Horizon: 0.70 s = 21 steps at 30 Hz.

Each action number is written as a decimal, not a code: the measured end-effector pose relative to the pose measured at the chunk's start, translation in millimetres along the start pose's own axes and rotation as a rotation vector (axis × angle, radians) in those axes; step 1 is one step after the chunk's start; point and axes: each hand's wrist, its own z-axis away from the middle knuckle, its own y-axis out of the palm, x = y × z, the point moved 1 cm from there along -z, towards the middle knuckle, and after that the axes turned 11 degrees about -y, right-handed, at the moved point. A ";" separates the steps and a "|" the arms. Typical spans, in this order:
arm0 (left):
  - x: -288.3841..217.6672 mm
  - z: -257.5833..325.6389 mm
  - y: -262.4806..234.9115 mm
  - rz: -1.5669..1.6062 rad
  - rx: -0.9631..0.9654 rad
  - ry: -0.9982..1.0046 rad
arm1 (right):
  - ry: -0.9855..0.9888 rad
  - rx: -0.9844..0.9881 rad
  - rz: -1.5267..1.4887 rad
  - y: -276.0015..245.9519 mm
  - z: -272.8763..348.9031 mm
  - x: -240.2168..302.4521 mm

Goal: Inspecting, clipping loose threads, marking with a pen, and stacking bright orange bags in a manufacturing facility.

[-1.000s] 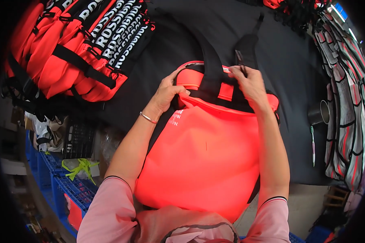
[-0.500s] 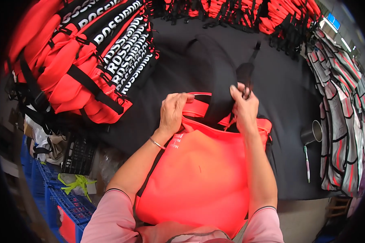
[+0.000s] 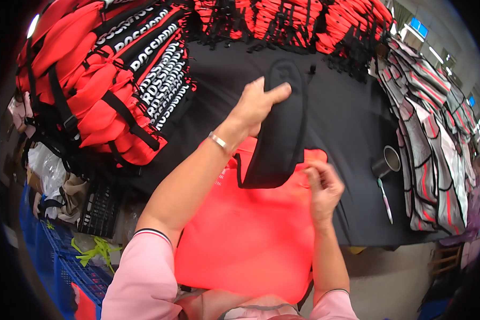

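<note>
Red backpack (image 3: 245, 229) at near edge of desk (image 3: 352, 133), black padded strap (image 3: 282, 133) across its top. Right hand (image 3: 325, 186) pinches backpack's top corner; left hand (image 3: 252, 105) at strap, grip unclear. Risk: weak left hold could let strap flop; apparent overhang could drag backpack off.

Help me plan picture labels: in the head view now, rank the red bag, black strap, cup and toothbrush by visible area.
1. Red bag
2. Black strap
3. Cup
4. Toothbrush, which looks longer than the cup but much thinner
</note>
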 end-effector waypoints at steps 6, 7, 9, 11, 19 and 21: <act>75.3 109.0 17.0 -0.311 0.386 -0.248 | 0.114 -0.016 0.056 -14.4 -6.5 42.0; 83.7 126.5 15.3 -0.351 0.399 -0.294 | 0.196 0.063 0.065 -13.8 1.5 44.1; 90.1 139.4 3.2 -0.470 0.318 -0.278 | 0.305 0.145 -0.071 -9.3 14.0 24.2; 95.3 158.7 -7.2 -0.742 0.245 -0.002 | 0.468 0.196 -0.057 -5.5 29.3 20.1; 130.4 192.7 -38.0 -0.930 0.223 0.340 | 1.086 0.263 -0.643 18.8 97.2 -11.8; 135.6 199.2 -42.4 -0.915 0.176 0.356 | 1.100 0.381 -0.503 17.6 91.5 2.9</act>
